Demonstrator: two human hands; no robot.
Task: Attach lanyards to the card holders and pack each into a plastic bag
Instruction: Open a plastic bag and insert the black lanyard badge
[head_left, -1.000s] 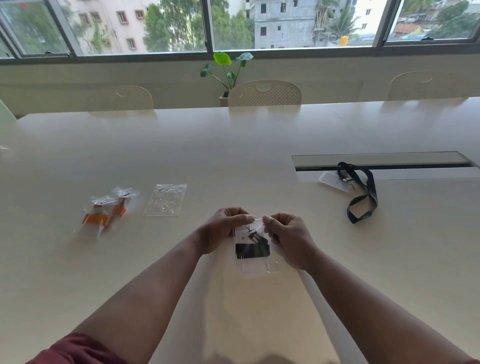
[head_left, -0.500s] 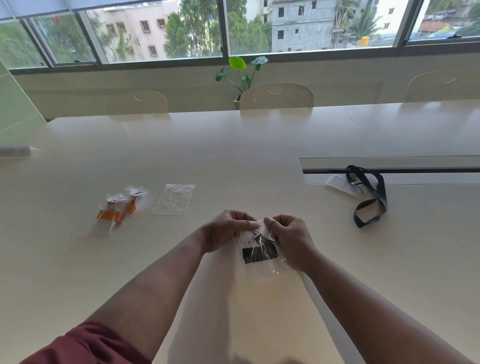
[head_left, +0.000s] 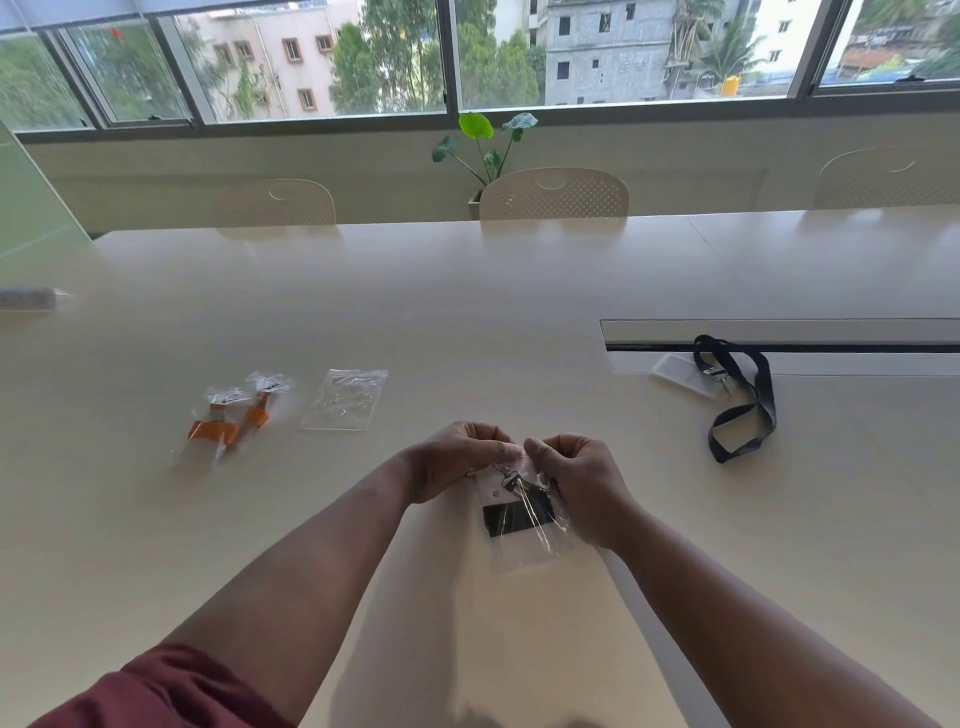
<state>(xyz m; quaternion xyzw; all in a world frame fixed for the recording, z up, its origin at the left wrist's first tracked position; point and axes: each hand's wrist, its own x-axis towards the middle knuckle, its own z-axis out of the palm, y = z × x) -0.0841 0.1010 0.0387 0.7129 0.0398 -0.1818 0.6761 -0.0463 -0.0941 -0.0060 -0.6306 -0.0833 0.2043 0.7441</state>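
Observation:
A clear plastic bag (head_left: 524, 545) hangs just above the table in front of me, with a folded black lanyard and its card holder inside. My left hand (head_left: 457, 457) pinches the bag's top edge on the left, and my right hand (head_left: 576, 478) pinches it on the right. A metal clip shows just under my fingers. To the left lie two packed bags with orange lanyards (head_left: 228, 421) and an empty clear bag (head_left: 345, 399). At the right, a loose black lanyard (head_left: 743, 400) is clipped to a clear card holder (head_left: 680, 373).
A long cable slot (head_left: 779, 338) runs across the table at the right, behind the loose lanyard. Chairs (head_left: 553, 195) and a potted plant (head_left: 485, 150) stand at the far edge. A small grey object (head_left: 31, 299) lies at the far left.
The view has shifted a little, so everything sits further right and lower. The bag has tilted slightly between my hands, which keep their pinch on its top.

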